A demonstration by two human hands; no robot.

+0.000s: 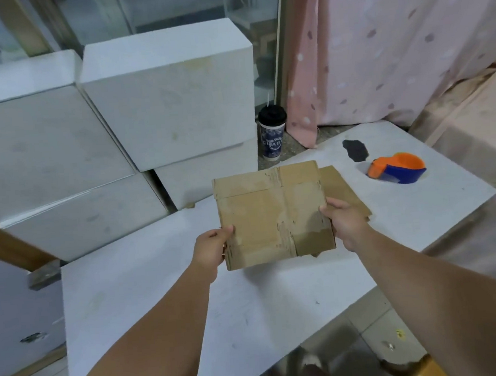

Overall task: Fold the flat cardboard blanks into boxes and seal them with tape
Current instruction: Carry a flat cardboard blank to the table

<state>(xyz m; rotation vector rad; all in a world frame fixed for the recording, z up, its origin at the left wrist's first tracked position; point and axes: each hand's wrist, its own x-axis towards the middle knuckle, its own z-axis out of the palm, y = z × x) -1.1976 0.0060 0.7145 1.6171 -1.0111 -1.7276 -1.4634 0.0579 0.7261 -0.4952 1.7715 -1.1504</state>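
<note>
The flat cardboard blank (272,212) was held over the middle of the white table (160,298), its broad face turned up. A strip of old tape ran down its centre.

The left hand (211,247) gripped the blank's left edge, thumb on the upper face and fingers curled beneath. The right hand (346,224) gripped the right edge the same way.

A second blank (344,189) lay on the table, partly hidden under the held one and the right hand.

An orange and blue tape dispenser (396,168) sat near the table's far right corner, apart from both blanks.

Beyond the table stood stacked white boxes (168,96), a dark lidded cup (273,135) and a pink curtain (378,44).
</note>
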